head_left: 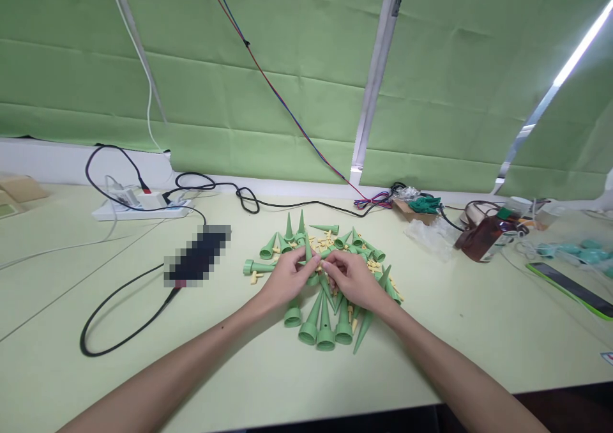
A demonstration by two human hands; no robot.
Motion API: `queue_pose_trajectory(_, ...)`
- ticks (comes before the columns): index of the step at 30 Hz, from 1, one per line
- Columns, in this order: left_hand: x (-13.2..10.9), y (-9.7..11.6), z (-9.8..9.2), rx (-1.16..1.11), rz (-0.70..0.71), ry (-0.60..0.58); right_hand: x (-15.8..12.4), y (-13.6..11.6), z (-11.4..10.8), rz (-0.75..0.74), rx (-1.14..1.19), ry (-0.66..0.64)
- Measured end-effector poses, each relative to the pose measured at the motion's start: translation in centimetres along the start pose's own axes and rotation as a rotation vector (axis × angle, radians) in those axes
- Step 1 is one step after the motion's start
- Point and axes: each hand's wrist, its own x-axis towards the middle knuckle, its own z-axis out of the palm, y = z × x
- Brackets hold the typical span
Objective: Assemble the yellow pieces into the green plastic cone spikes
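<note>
Fingers of my left hand (288, 274) are closed around a green plastic plant watering spike (308, 240), its pointed end up. Close against it, my right hand (353, 278) pinches a small yellow valve (320, 266), mostly covered by the fingertips. The two hands almost touch over a pile of similar parts. Several green spikes (326, 331) lie with their wide round ends toward me, and others stand point up behind my hands. Small yellow valve pieces (373, 267) are scattered among them. One spike with a yellow valve (254, 278) lies left of my left hand.
At the left lie a blurred-out dark device (198, 257) on a black cable and a white power strip (141, 211). To the right are a brown bottle (488, 236), clear plastic wrap (433, 236), a small cardboard box (414, 212) and a green-edged phone (572, 289).
</note>
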Motion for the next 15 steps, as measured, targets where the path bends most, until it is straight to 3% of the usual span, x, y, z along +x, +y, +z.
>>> queue_pose_trajectory(15,-0.08,0.58,0.27,-0.087,-0.045,0.026,0.23,-0.22,0.19,-0.02,-0.143,0.047)
